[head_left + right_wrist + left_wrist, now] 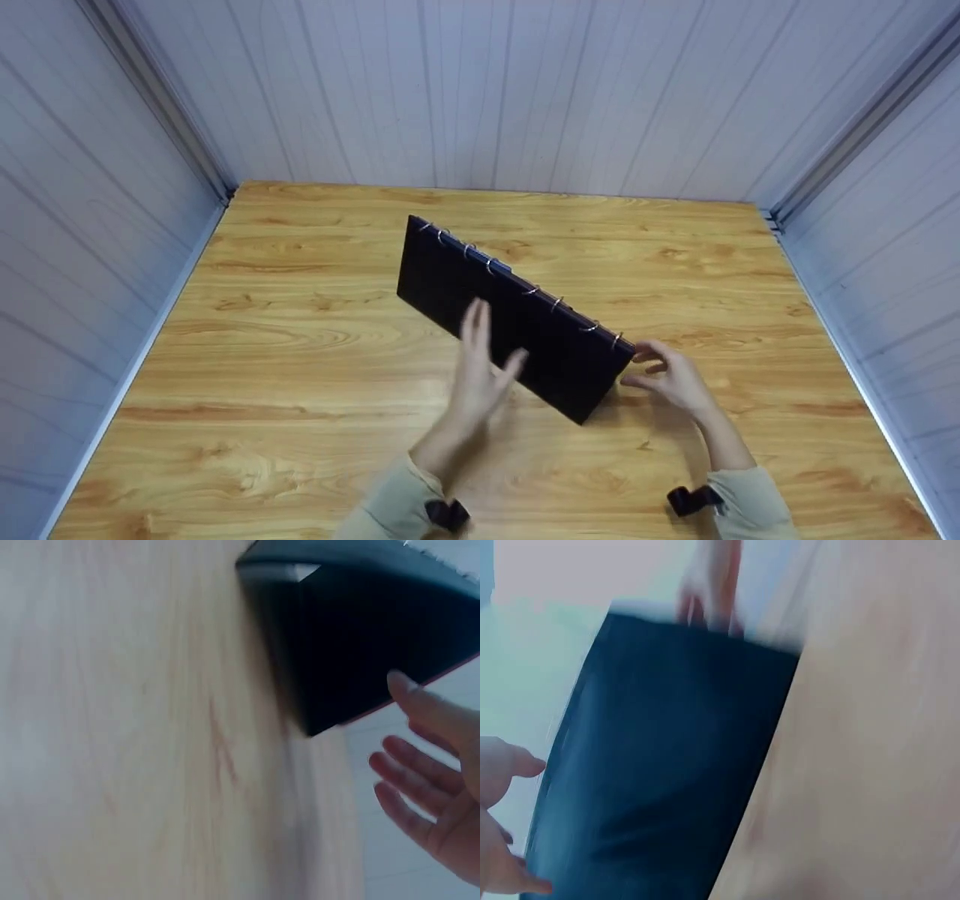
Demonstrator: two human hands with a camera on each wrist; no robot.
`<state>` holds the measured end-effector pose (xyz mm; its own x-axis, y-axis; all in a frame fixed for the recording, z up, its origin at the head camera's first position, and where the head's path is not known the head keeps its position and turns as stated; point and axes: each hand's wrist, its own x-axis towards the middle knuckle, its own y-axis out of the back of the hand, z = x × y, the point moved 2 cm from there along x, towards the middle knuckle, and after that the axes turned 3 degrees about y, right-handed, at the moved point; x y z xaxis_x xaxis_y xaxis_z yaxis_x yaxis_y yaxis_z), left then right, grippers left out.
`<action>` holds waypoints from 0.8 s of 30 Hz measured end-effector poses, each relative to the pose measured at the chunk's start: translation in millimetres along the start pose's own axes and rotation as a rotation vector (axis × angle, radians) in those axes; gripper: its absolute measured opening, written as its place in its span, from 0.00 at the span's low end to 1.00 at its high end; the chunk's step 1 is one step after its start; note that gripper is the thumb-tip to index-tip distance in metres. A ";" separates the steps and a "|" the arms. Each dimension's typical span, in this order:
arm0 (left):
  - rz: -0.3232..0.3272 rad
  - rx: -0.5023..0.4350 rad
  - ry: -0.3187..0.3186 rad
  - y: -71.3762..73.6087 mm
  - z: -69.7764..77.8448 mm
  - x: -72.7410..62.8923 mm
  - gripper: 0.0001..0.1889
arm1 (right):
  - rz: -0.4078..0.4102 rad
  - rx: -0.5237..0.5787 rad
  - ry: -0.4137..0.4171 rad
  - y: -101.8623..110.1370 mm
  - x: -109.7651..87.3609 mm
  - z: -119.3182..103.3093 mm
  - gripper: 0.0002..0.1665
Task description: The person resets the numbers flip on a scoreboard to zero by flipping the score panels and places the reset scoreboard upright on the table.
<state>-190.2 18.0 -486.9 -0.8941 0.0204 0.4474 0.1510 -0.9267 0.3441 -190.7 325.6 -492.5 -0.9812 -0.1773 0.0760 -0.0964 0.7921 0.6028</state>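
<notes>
A black desk calendar [551, 352] with metal rings along its upper edge stands slanted on the table, like a tent. My left hand [476, 379] is in front of its near face, fingers extended and thumb spread; contact cannot be made out. In the left wrist view, fingers show beside the edge of the dark cover [660, 727]. My right hand [675, 382] is at the calendar's right end, fingers loosely bent around the upper corner without a clear grip. The right wrist view shows the hollow between the calendar's panels [367, 645], with the thumb near one edge.
The calendar stands on a wood-grain table [285, 375]. White panelled walls [465, 90] enclose the table at the back and on both sides. A black strap [694, 500] sits by the right sleeve, another by the left.
</notes>
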 end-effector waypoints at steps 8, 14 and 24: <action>-0.125 0.293 0.007 -62.5 40.3 -41.1 0.70 | -0.231 0.090 0.184 -5.5 25.1 25.7 0.32; -0.030 0.690 -0.114 -96.9 29.8 -42.1 0.74 | -0.201 0.110 0.269 -12.6 33.0 27.1 0.17; -0.062 0.724 -0.197 -88.2 28.5 -39.6 0.58 | -0.155 0.184 0.162 -22.5 24.7 20.9 0.07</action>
<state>-156.2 109.6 -511.4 -0.8283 0.1940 0.5257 0.4036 -0.4443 0.7998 -216.2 315.6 -520.8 -0.9145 -0.3835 0.1288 -0.2862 0.8385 0.4637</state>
